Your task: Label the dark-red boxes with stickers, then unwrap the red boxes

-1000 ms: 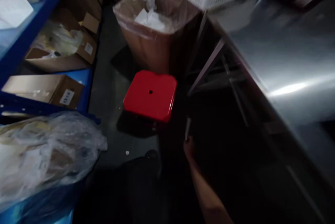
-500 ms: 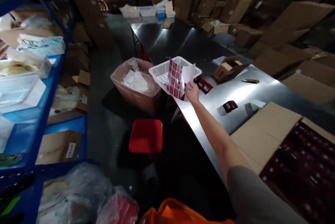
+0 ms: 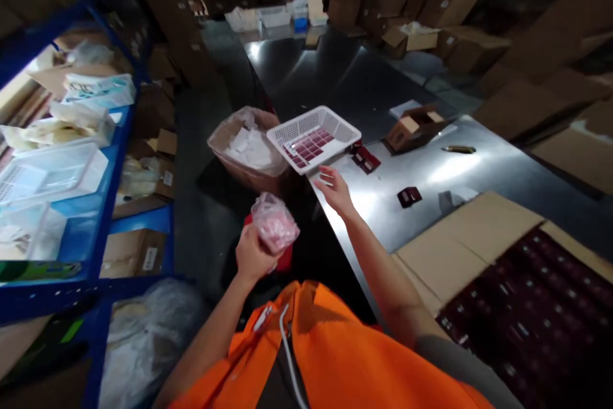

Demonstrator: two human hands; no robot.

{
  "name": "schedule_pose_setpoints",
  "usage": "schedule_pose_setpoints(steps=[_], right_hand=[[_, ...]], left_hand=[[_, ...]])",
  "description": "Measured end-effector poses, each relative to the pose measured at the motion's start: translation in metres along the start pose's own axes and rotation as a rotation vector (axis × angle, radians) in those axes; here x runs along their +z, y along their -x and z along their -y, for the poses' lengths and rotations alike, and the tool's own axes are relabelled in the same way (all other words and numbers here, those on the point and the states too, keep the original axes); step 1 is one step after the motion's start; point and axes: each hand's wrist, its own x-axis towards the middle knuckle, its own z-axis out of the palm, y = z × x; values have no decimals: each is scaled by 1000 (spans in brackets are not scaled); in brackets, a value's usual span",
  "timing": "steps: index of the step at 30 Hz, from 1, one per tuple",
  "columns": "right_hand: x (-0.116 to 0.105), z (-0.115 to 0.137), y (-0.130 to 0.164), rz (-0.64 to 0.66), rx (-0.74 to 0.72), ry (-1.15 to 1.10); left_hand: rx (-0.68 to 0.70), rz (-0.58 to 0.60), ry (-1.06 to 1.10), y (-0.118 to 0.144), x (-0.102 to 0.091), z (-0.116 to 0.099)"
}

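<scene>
The left hand (image 3: 251,254) is closing its fingers around a small crumpled clear plastic bag with pinkish contents (image 3: 274,225), and it is holding this bag up in front of the orange vest (image 3: 335,351) that the person is wearing. The bag is hanging over the dark gap between the table and the shelves, above a red stool (image 3: 286,259) of which only a small part is showing. The right hand (image 3: 334,190) is reaching forward with the fingers spread and loose, and it is gripping nothing; it is hovering over the near edge of the long shiny metal table (image 3: 431,173), just before a white perforated plastic basket (image 3: 313,138). A sheet of dark red square labels (image 3: 309,145) is lying inside this basket. Beside the basket, a few dark red small cards (image 3: 408,196) are lying on the table, and a small open brown cardboard box (image 3: 414,127) is standing a little behind them. A bin lined with a clear bag and full of white paper scraps (image 3: 246,147) is standing on the floor, left of the basket. A large open cardboard carton with rows of dark red packets (image 3: 527,307) is sitting at the right, and blue metal shelves (image 3: 96,192) are running along the left side.
</scene>
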Motion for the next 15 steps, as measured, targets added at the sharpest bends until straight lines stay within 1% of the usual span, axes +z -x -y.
schedule_pose_setpoints(steps=[2,3,5,6,7,8,9,10,12,13,14,15], right_hand=[[-24,7,71,0,-116,-90],[-35,11,105,-15,-194,-99],[-50,18,168,-64,-346,-7],[-53,19,196,-102,-394,79],[-53,18,222,-149,-432,167],[-51,14,247,-198,-459,239],[-48,9,271,-245,-482,284],[-43,4,295,-262,-506,302],[-33,-6,342,-207,-543,291],[-29,-9,365,-163,-551,278],[-28,-11,387,-138,-537,270],[-29,-11,408,-140,-494,265]], left_hand=[[130,102,-9,-8,5,-17],[239,156,-6,-6,8,-25],[463,255,20,8,16,-37],[554,299,41,19,20,-42],[608,347,69,31,23,-46],[615,408,102,44,26,-49],[588,480,139,58,28,-51],[536,551,184,71,30,-53],[431,675,269,97,31,-56],[407,727,297,110,30,-58],[402,767,311,122,30,-60],[419,815,316,133,29,-62]])
